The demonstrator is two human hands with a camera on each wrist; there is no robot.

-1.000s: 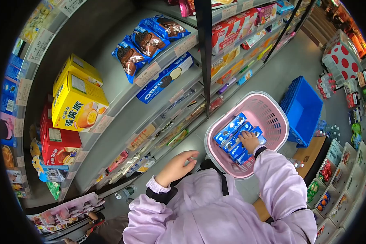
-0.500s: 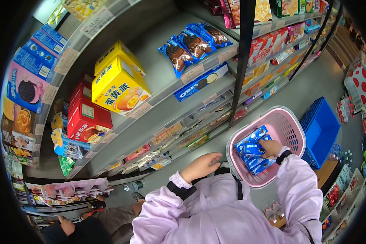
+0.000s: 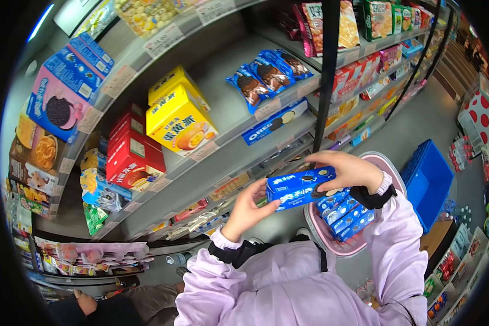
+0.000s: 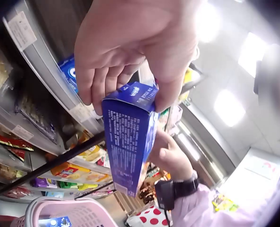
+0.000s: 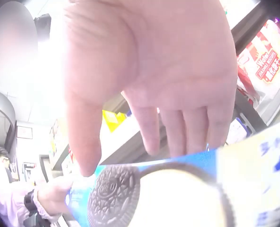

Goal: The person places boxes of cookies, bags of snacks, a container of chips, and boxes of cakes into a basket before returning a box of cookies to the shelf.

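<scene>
Both hands hold a blue Oreo box (image 3: 300, 188) in front of the shelf, left of a pink basket (image 3: 399, 187). The left hand (image 3: 250, 209) grips the box's left end between thumb and fingers; in the left wrist view that hand (image 4: 135, 47) pinches the end of the upright-looking box (image 4: 128, 142). The right hand (image 3: 353, 171) holds the right end, thumb on the printed face. In the right wrist view, the right hand (image 5: 154, 71) has thumb and fingers along the box's edge (image 5: 114, 196). More blue boxes (image 3: 345, 214) lie in the basket.
Shelves at left hold yellow boxes (image 3: 182, 120), red boxes (image 3: 136, 157), blue biscuit packs (image 3: 269, 79) and an Oreo box (image 3: 275, 120). Right of the basket is a blue crate (image 3: 428, 185). Another person's hand (image 3: 86, 301) shows at lower left.
The right hand has lifted a blue box out of the pink basket and moved it left and up. The left hand has come up and taken hold of its other end.
</scene>
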